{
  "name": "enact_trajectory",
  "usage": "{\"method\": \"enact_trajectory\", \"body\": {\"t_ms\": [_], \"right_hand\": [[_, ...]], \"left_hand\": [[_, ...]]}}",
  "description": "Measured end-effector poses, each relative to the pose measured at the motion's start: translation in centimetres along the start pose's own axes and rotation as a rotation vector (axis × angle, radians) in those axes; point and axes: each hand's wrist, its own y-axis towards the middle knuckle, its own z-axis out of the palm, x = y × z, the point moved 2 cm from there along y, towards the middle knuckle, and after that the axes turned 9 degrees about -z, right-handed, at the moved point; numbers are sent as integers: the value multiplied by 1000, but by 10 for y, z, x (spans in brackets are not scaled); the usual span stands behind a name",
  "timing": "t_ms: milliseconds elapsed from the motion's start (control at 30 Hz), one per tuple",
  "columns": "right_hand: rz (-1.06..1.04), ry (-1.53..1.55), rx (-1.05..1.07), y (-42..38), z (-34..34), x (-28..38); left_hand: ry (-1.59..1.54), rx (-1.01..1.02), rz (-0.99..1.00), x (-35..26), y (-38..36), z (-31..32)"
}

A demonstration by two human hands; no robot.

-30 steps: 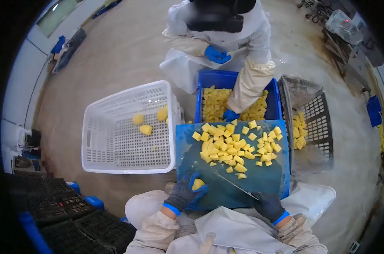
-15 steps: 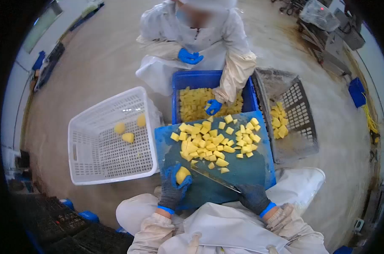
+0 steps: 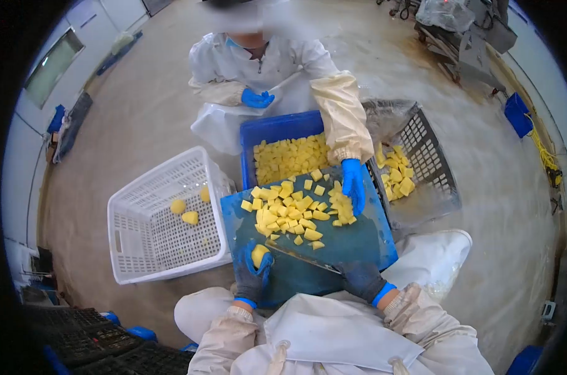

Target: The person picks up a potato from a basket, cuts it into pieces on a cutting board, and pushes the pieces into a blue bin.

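My left hand (image 3: 251, 280), in a grey and blue glove, is closed round a whole peeled potato (image 3: 260, 254) at the near left of the blue-green cutting board (image 3: 302, 278). In my right hand (image 3: 361, 281), also gloved, is the handle of a knife (image 3: 302, 256). Its blade lies low over the board and points left, its tip close to the potato. Beyond the blade are many yellow potato chunks (image 3: 277, 212). A co-worker's blue-gloved hand (image 3: 354, 187) touches the chunks at the board's far right.
Left of the board stands a white basket (image 3: 118, 247) with a few whole potatoes (image 3: 190, 217). Behind it is a blue bin (image 3: 248, 165) of potato cubes. A dark crate (image 3: 424, 144) at the right contains larger pieces (image 3: 396, 175). The co-worker (image 3: 258, 62) sits opposite.
The co-worker's hand has moved from the blue bin to the chunks at the board's right. My hands keep their hold on the potato and the knife; the whole view has shifted slightly.
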Motion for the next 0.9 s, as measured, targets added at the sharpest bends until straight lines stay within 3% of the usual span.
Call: {"method": "enact_trajectory", "body": {"t_ms": [133,200,233,267,333,367,533,667,767,900], "right_hand": [[-16,36,34,3,-2,-1],[-201,26,-274,0,6,-4],[-203,90,-299,-1,-3,3],[-188,97,-296,-2,-10,10],[-7,42,-11,-3,-15,17],[-20,10,6,-3,-14,17],[-76,-27,-9,-6,4,13],[-86,-34,-91,-7,11,12],[-67,-43,-9,-6,6,15],[-54,-51,-61,-6,16,10]], "left_hand": [[-14,3,12,5,-1,2],[18,12,-13,6,-5,3],[-8,11,-36,8,-5,5],[-34,9,-59,10,-3,6],[1,46,-41,10,-2,6],[-31,54,-58,9,-2,5],[7,34,39,23,-6,8],[-9,40,24,25,-7,10],[60,28,23,31,-7,12],[44,7,46,34,-7,14]]}}
